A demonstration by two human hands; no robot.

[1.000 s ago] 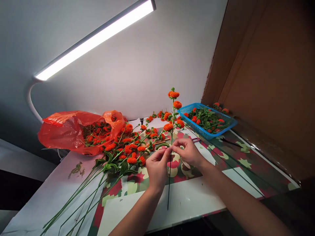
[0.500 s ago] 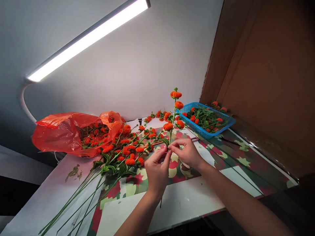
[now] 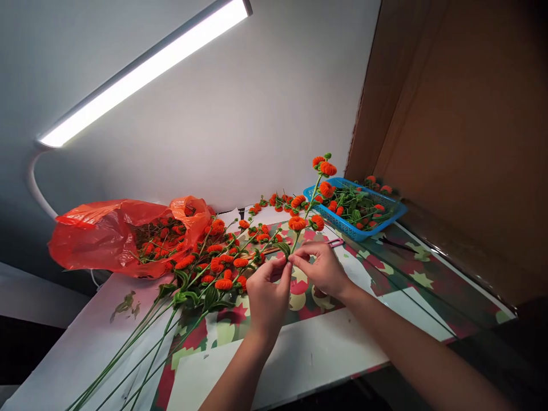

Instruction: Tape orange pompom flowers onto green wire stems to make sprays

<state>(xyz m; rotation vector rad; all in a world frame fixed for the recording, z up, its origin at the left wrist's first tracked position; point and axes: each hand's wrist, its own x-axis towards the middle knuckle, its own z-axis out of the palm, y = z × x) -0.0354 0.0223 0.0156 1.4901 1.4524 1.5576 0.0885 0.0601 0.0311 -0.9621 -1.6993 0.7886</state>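
Observation:
An artificial flower stem [image 3: 311, 197] with several orange pom-pom blooms and green leaves rises tilted to the upper right above the table. My left hand [image 3: 266, 299] pinches this stem from the left with thumb and fingers closed. My right hand [image 3: 323, 268] pinches the same spot from the right, fingertips meeting the left hand's. A green leaf [image 3: 282, 247] sticks out just above my fingers. The lower part of the stem is hidden behind my left hand.
A pile of finished orange flower stems [image 3: 201, 268] lies left of my hands, stalks trailing to the front left. A red plastic bag [image 3: 107, 231] of blooms sits at the back left, a blue basket [image 3: 338, 225] of pieces back right. A cardboard wall [image 3: 462, 131] stands right.
The flower stem has tipped from nearly upright to leaning right. Its lower stalk, seen hanging below my left hand earlier, is now out of sight. Both hands stay pinched on it.

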